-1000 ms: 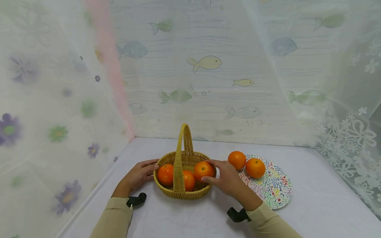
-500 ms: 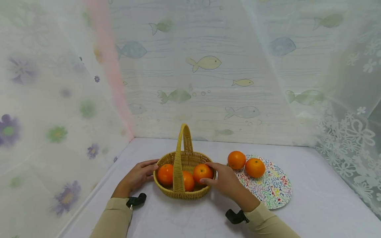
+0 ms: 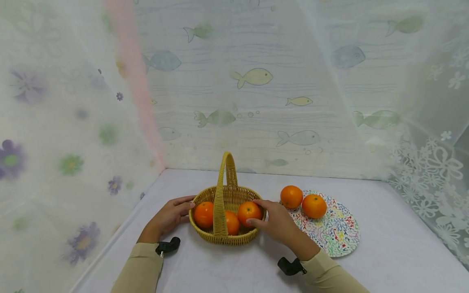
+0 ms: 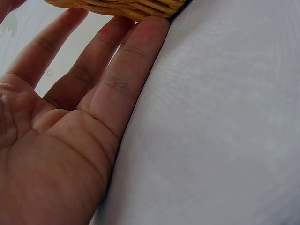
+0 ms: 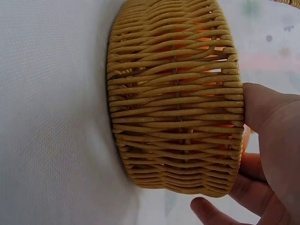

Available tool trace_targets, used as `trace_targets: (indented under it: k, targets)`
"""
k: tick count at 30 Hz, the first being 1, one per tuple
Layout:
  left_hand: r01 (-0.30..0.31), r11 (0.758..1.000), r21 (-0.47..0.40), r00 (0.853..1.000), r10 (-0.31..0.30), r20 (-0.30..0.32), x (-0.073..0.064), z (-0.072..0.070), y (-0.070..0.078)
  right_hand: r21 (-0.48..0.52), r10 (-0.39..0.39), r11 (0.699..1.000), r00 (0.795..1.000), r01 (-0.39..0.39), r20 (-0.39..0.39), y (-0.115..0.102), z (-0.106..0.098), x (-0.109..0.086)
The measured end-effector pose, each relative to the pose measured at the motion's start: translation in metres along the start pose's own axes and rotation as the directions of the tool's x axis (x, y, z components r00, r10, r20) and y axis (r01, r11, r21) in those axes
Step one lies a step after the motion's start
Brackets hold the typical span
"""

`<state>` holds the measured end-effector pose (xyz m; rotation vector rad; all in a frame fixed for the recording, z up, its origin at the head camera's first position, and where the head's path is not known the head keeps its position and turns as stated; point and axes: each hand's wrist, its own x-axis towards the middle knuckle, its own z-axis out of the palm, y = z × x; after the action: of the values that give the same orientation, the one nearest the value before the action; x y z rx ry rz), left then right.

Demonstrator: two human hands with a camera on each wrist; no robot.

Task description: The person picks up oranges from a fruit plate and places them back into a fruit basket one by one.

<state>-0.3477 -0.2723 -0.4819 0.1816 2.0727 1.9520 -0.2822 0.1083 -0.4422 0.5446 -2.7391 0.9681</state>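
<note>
A yellow wicker basket point(image 3: 229, 241) with a tall arched handle stands on the white cloth in the head view. It holds an orange point(image 3: 203, 214) at the left, a second orange point(image 3: 232, 223) partly behind the handle, and a third orange point(image 3: 250, 213) at the right. My left hand point(image 3: 172, 214) rests against the basket's left side, its fingers fairly straight; in the left wrist view the fingertips touch the wicker. My right hand point(image 3: 279, 223) reaches over the right rim and holds the third orange between thumb and fingers. In the right wrist view, wicker mostly hides that orange.
A round, colourfully patterned plate point(image 3: 340, 234) lies to the right, partly behind my right forearm. Two more oranges, a front orange point(image 3: 314, 206) and a back orange point(image 3: 291, 197), are at its far left edge. A fish-printed curtain point(image 3: 234, 93) closes off the back.
My right hand and the orange it holds have shifted slightly left and down inside the basket, then stayed still. The left hand and the basket have not visibly moved.
</note>
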Motion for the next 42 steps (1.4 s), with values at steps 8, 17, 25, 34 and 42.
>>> trace_targets:
  k: [8, 17, 25, 34, 42]
  targets:
    - [0.009, 1.000, -0.002, 1.000, -0.009, -0.010, 0.0003, -0.0001, 0.0005, 0.017, -0.033, 0.999, 0.999, 0.033, -0.009, 0.0003, -0.0001, -0.0005]
    - [0.011, 1.000, -0.007, 1.000, -0.011, -0.011, 0.0012, -0.0008, -0.0001, 0.024, -0.068, 0.997, 0.998, 0.068, -0.012, -0.0007, -0.0009, -0.0004]
    - [0.011, 1.000, -0.005, 1.000, -0.011, -0.018, 0.0016, -0.0005, -0.0002, 0.014, -0.045, 0.999, 0.999, 0.045, 0.012, -0.0008, -0.0005, -0.0003]
    - [0.000, 1.000, 0.011, 1.000, 0.000, 0.005, 0.0020, -0.0019, -0.0014, 0.031, -0.053, 0.998, 0.999, 0.052, 0.013, -0.0013, 0.0010, -0.0008]
    - [0.001, 1.000, 0.004, 1.000, -0.001, 0.004, 0.0026, -0.0026, -0.0027, 0.030, -0.065, 0.997, 0.998, 0.065, 0.003, -0.0028, 0.0010, -0.0010]
